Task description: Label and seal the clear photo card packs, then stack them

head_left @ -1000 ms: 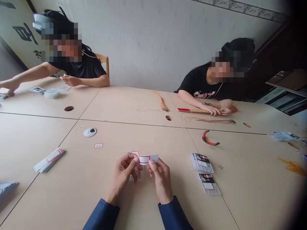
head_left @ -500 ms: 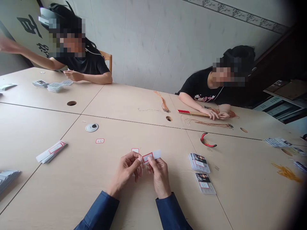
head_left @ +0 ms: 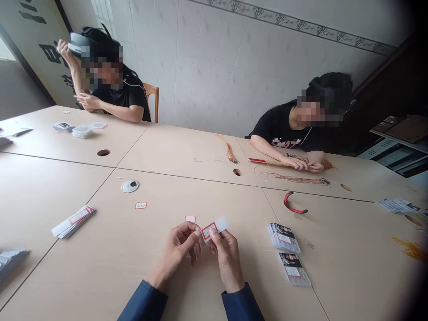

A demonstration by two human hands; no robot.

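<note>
My left hand [head_left: 179, 249] and my right hand [head_left: 227, 254] meet low over the beige table [head_left: 100, 276]. Both pinch a small white strip bearing a red-bordered label [head_left: 211, 229], held just above the tabletop. The left thumb and forefinger grip the label's left edge, and the right fingers hold its lower right side. A loose red-bordered label [head_left: 190, 219] lies on the table just beyond my left hand. Another one [head_left: 141, 205] lies farther left.
Two stacks of clear packets [head_left: 282, 236] [head_left: 294, 269] lie right of my hands; a pile of label strips [head_left: 73, 220] lies at left. Red-handled pliers [head_left: 293, 206] and orange cords [head_left: 294, 179] lie beyond. Two other people sit across the table, one with a fan [head_left: 267, 162].
The strip has tilted in my fingers, its label now turned at an angle. The person at far left has raised a hand from the table to their head.
</note>
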